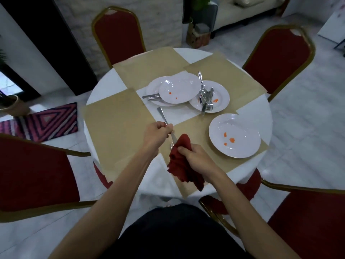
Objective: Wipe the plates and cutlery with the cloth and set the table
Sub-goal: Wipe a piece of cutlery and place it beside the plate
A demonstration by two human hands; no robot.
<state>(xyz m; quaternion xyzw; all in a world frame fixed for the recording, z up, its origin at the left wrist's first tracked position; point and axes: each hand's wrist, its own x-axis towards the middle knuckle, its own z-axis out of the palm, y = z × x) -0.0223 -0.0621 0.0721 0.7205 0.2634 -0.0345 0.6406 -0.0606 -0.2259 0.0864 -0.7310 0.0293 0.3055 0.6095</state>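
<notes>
My left hand grips a piece of silver cutlery by the middle of its handle, above the near side of the round table. My right hand holds a dark red cloth wrapped round the cutlery's lower end, which is hidden. A white plate with orange crumbs lies at the near right. Three more white plates overlap at the table's middle, the right one carrying several forks and spoons. More cutlery pokes out under the left plates.
Tan paper placemats cover most of the white tabletop. Red chairs with gold frames stand around it: far left, far right, near left and near right. A striped rug lies on the floor at left.
</notes>
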